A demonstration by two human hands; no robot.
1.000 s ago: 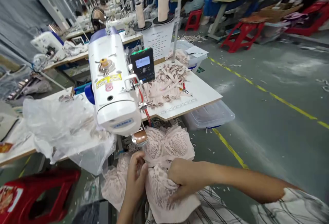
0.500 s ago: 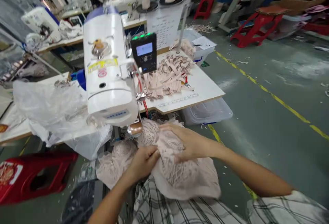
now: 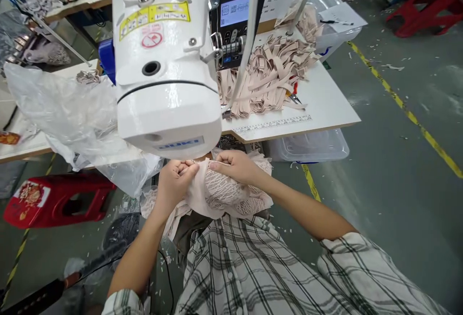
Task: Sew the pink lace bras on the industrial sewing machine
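Note:
A pale pink lace bra [image 3: 226, 190] is stretched between my two hands, right below the head of the white sewing machine [image 3: 168, 117]. My left hand [image 3: 175, 182] pinches its plain fabric edge between thumb and fingers. On the other side of the edge, my right hand [image 3: 237, 165] grips the bra with the thumb on top. The machine head hides the needle area and part of the fingertips. More pale pink lace lies under and around the bra, over my lap.
Pale pink fabric strips [image 3: 275, 76] are heaped on the white table [image 3: 325, 98], beside small snips [image 3: 293, 97]. Crumpled plastic [image 3: 68, 107] covers the left table. A red stool [image 3: 61, 199] stands on the left; a clear plastic box [image 3: 311, 146] sits under the table's right side.
My hands have lifted and turned the bra and brought it close under the machine head. Both now pinch its edge; my right hand was spread over the lace before. The view has moved closer.

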